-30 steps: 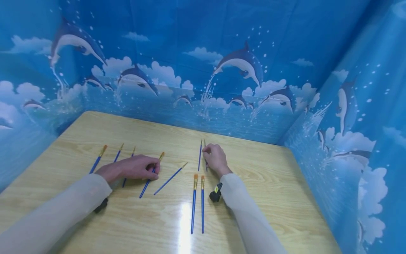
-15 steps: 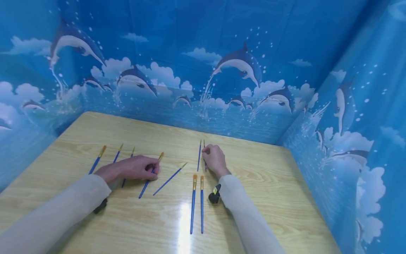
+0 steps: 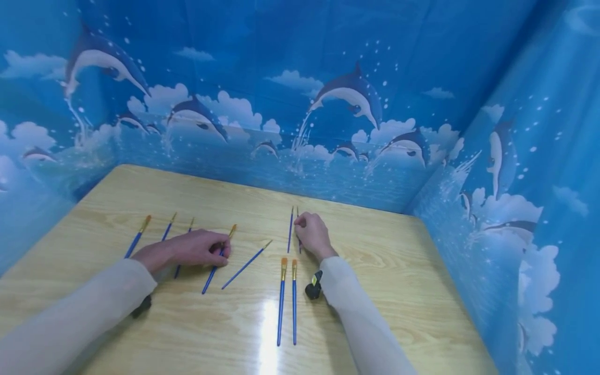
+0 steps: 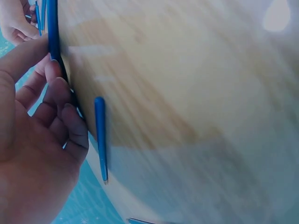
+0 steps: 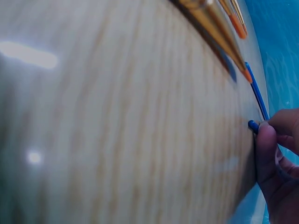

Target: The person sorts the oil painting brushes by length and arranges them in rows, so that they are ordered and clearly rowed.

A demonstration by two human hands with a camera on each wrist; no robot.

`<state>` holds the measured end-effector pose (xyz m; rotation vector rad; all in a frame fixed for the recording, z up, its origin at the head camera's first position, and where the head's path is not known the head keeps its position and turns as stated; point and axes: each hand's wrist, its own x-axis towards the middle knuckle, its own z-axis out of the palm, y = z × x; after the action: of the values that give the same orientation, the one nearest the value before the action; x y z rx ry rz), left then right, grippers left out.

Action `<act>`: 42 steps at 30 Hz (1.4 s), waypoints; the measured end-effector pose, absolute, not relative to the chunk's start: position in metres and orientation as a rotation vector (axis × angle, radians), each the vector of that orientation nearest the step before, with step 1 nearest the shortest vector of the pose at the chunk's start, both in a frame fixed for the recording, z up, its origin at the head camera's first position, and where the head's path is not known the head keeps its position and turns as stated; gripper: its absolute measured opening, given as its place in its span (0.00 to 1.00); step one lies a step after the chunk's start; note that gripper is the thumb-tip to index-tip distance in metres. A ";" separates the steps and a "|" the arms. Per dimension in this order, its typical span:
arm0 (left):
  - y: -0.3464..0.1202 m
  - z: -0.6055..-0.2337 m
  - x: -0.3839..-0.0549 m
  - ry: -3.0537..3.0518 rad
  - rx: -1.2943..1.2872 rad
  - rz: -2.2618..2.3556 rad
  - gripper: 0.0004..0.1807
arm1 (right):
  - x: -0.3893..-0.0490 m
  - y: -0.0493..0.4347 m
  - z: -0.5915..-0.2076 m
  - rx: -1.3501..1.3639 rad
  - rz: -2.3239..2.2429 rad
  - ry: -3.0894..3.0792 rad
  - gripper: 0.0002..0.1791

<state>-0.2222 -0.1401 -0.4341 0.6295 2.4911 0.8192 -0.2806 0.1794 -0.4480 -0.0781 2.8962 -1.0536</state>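
In the head view my left hand (image 3: pixel 199 247) pinches a flat paintbrush (image 3: pixel 209 279) with a blue handle, which lies slantwise at the table. The left wrist view shows the thumb and fingertips at that handle. Further right, my right hand (image 3: pixel 313 234) pinches a thin paintbrush between thumb and forefinger; its blue handle end (image 5: pixel 252 125) shows in the right wrist view, and the fingers cover its middle. Just left of it lies a similar thin paintbrush (image 3: pixel 290 232). A slanted thin paintbrush (image 3: pixel 246 265) rests between the hands.
Two flat paintbrushes (image 3: pixel 281 307) lie side by side nearer the front. Left of my left hand are a wide paintbrush (image 3: pixel 134 242) and two thinner ones, partly hidden by the arm. The wooden table (image 3: pixel 375 312) ends at a dolphin-printed curtain (image 3: pixel 281 62).
The whole head view has shifted slightly, so everything sits a little further left. Both hands stay at the same paintbrushes, which have not visibly moved on the table.
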 end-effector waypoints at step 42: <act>-0.137 -0.425 -0.210 2.804 0.524 0.686 0.23 | -0.279 0.177 -0.451 -0.073 -1.002 2.953 0.07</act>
<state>-0.2101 -0.1365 -0.4251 0.5237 2.8039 0.6857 -0.2786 0.1767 -0.4511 -0.0732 2.9528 -1.0021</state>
